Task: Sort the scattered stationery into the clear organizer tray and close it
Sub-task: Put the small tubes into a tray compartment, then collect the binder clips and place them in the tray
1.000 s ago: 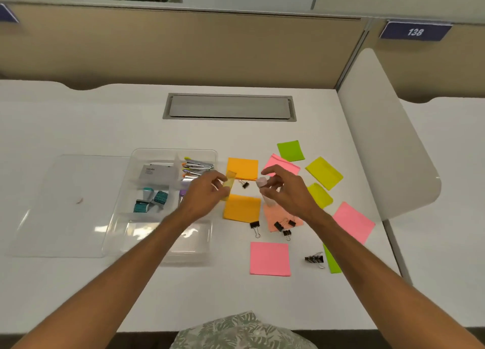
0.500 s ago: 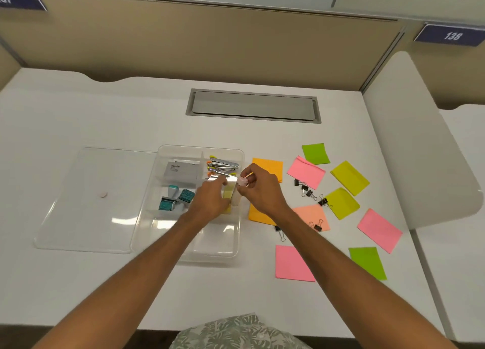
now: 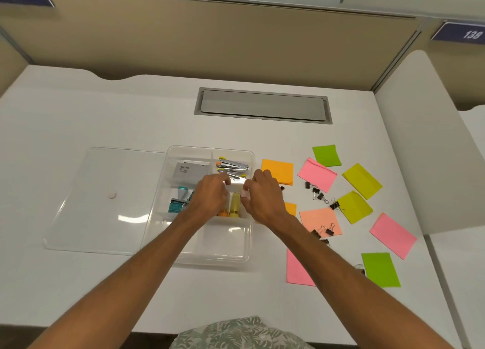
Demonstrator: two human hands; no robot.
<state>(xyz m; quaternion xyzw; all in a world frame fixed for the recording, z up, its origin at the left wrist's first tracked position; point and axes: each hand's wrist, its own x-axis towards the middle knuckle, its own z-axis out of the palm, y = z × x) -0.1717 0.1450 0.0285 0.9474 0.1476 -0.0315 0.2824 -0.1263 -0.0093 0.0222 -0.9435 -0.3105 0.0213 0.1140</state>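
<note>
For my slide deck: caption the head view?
Both hands place highlighters in the clear organizer tray; sticky notes remain scattered.

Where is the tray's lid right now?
The lid lies flat on the desk, against the left side of the tray, left of both hands.

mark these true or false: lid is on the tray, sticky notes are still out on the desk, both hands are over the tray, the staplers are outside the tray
1. The lid is on the organizer tray. False: it lies flat on the desk, left of the tray.
2. Sticky notes lie on the desk right of the tray. True.
3. The left hand and right hand are both over the tray. True.
4. The staplers lie outside the tray. False: they sit in its far right compartment.
</note>
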